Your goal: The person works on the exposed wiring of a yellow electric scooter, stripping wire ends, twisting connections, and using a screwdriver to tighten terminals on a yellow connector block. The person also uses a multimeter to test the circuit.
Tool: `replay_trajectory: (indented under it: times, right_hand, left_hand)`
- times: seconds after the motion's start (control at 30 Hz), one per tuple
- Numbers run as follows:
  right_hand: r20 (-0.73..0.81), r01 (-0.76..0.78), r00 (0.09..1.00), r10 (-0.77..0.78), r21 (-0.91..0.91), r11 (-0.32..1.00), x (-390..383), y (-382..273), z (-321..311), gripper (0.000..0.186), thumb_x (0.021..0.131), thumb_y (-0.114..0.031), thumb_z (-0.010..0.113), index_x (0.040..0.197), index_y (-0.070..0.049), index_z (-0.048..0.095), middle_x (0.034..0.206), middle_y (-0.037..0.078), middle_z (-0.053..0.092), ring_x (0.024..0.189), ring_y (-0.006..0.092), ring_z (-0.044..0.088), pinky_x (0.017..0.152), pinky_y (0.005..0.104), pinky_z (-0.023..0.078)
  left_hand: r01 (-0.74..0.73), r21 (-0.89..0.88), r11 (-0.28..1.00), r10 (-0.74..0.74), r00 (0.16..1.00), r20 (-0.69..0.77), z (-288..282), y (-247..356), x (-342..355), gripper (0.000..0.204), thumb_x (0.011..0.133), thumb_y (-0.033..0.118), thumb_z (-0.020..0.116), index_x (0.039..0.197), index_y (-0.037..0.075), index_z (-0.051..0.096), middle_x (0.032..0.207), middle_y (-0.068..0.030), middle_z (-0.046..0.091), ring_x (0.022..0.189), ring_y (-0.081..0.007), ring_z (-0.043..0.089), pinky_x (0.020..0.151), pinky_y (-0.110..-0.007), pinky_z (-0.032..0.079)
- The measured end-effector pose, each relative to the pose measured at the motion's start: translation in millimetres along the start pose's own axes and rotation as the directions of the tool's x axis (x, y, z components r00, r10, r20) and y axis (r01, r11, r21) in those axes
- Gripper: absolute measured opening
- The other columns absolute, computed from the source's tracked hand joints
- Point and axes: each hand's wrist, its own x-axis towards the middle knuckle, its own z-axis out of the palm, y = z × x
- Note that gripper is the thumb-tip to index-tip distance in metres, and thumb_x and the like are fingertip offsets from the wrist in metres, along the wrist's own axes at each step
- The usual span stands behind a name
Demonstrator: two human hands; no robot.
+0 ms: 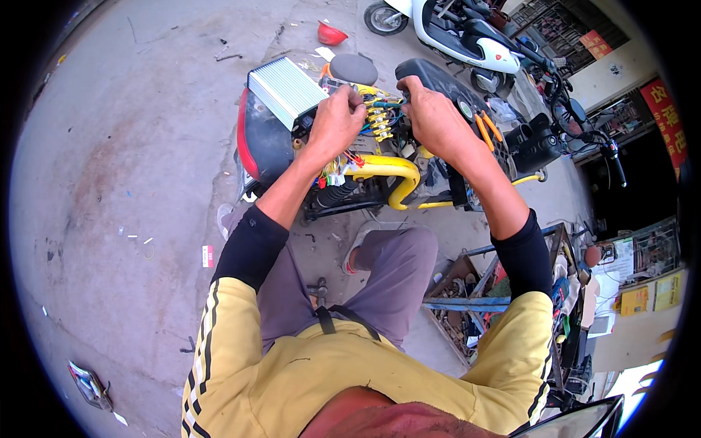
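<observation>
My left hand (338, 120) is closed in a pinch at a row of yellow wire connectors (379, 120) on the opened body of an electric scooter; what its fingertips hold is hidden. From the other side my right hand (438, 120) is closed around one end of a slim teal rod (387, 104), which points left at the connectors; its exact kind is too small to tell. A silver finned controller box (288, 91) lies on the black tail by my left hand. Loose wires with coloured plugs (336, 174) hang below my left wrist, above a yellow frame tube (394, 171).
Orange-handled pliers (488, 129) lie right of my right hand. A round grey stool top (354, 69), a red bowl-shaped thing (332, 33) and a white scooter (460, 44) are beyond. A metal-framed tool rack (467, 305) stands close to my right leg.
</observation>
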Motion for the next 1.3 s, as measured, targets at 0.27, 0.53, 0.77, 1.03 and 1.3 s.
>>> replay_trajectory:
  times: [0.27,0.53,0.77,1.03,1.3]
  right_hand:
    - [-0.149,0.445,0.862,-0.485,-0.236,0.864,-3.5,18.1,12.4,0.03,0.086,0.006,0.065,0.115,0.0,0.066,0.116,0.016,0.065,0.109,0.0363,0.069,0.091,0.044,0.058]
    - [-0.039,-0.09,0.995,0.087,-0.074,0.993,-2.6,14.5,25.2,0.023,0.106,-0.017,0.061,0.117,0.002,0.068,0.105,0.026,0.068,0.097,0.0495,0.07,0.087,0.0581,0.055]
    - [-0.184,-0.053,0.983,0.019,-0.182,0.982,-0.2,5.1,10.2,0.022,0.107,-0.022,0.064,0.116,-0.003,0.069,0.104,0.021,0.066,0.089,0.047,0.07,0.075,0.0563,0.056]
    - [-0.395,0.034,0.918,-0.01,0.054,0.998,-10.1,5.9,-4.0,0.018,0.105,-0.018,0.068,0.114,-0.003,0.067,0.107,0.02,0.069,0.094,0.0426,0.07,0.076,0.0518,0.056]
    - [-0.07,-0.152,0.987,0.142,-0.17,0.974,-7.0,-0.5,11.8,0.026,0.107,-0.027,0.063,0.106,-0.001,0.067,0.089,0.023,0.076,0.081,0.0454,0.074,0.069,0.0555,0.057]
  left_hand:
    - [0.025,-0.023,0.999,-0.024,0.999,0.022,-2.7,4.9,-0.4,0.019,0.097,0.011,0.074,0.102,-0.006,0.067,0.089,-0.0186,0.077,0.082,-0.0285,0.078,0.076,-0.041,0.059]
    - [0.023,-0.058,0.998,-0.022,0.999,0.025,-5.1,11.0,-4.5,0.017,0.098,0.009,0.071,0.102,-0.006,0.064,0.088,-0.0204,0.075,0.082,-0.0336,0.076,0.076,-0.044,0.058]
    - [0.063,-0.12,0.991,-0.055,0.996,0.063,-7.7,11.2,-5.6,0.015,0.097,0.008,0.068,0.103,-0.006,0.064,0.09,-0.0233,0.075,0.087,-0.0418,0.076,0.081,-0.049,0.058]
    - [0.053,-0.132,0.99,-0.047,0.998,0.052,-4.1,8.3,-3.5,0.015,0.098,0.009,0.069,0.102,-0.005,0.064,0.086,-0.0225,0.075,0.083,-0.04,0.076,0.078,-0.048,0.058]
    - [0.057,-0.139,0.989,-0.052,0.998,0.044,-3.9,6.9,-3.0,0.015,0.099,0.009,0.068,0.102,-0.005,0.062,0.085,-0.0232,0.074,0.083,-0.0408,0.076,0.077,-0.048,0.058]
